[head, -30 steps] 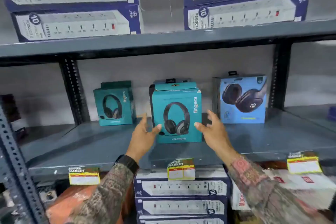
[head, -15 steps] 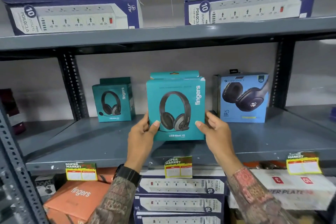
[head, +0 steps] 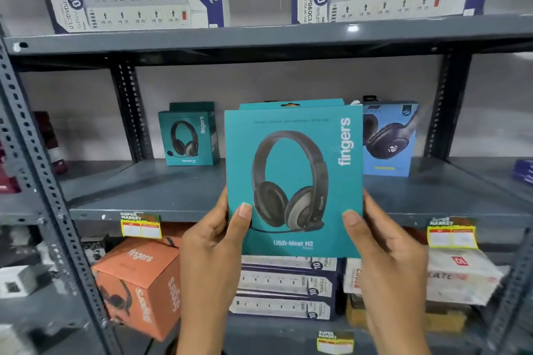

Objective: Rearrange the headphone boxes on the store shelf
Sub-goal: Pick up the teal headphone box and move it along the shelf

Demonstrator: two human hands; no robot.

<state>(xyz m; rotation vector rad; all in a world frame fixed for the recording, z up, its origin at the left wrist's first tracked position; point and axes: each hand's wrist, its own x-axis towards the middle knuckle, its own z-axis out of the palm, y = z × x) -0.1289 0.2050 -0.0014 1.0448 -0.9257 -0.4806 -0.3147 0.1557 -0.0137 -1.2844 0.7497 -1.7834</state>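
Head view: a teal headphone box (head: 294,179) is held upright off the shelf (head: 173,196), its printed face toward the camera.

Its long axis is vertical. The lower side edges are clasped by the left hand (head: 215,242) and right hand (head: 383,245), thumbs laid on the front. Bare shelf lies along the front edge; a smaller teal box (head: 189,135) and a blue box (head: 389,138) are set toward the back edge.

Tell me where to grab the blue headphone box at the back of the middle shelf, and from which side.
Grip the blue headphone box by its two upright side faces, reaching straight in from the front. It stands upright, but the held teal box covers its left edge, so that side's clearance can't be judged.
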